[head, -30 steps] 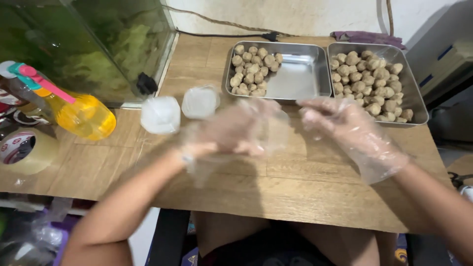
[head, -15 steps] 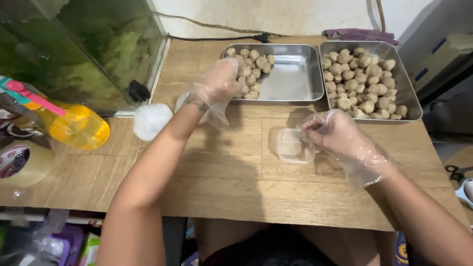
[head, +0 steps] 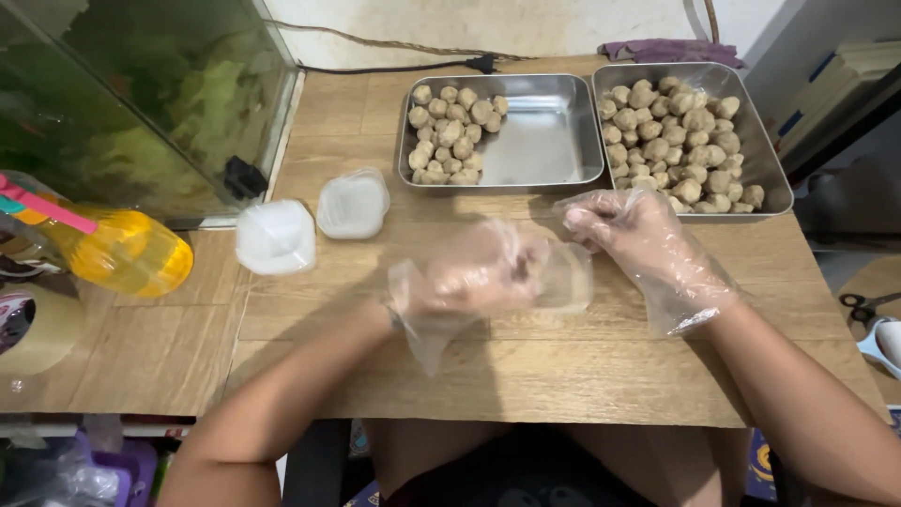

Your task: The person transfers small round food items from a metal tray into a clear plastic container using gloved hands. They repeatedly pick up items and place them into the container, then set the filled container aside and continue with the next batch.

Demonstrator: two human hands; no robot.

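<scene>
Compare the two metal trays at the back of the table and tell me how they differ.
The left tray holds meatballs only along its left side, leaving most of its floor bare; the right tray is filled almost wall to wall with meatballs. The left tray sits square to the table edge; the right tray is slightly turned. Both are shiny, rectangular and shallow, standing side by side.

Glass aquarium (head: 141,103) at left, yellow bottle (head: 127,253) beside it, tape roll (head: 33,329), scissors (head: 868,302) at right

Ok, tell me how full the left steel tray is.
Partly full: the left tray holds meatballs only along its left side; the rest is bare metal.
</scene>
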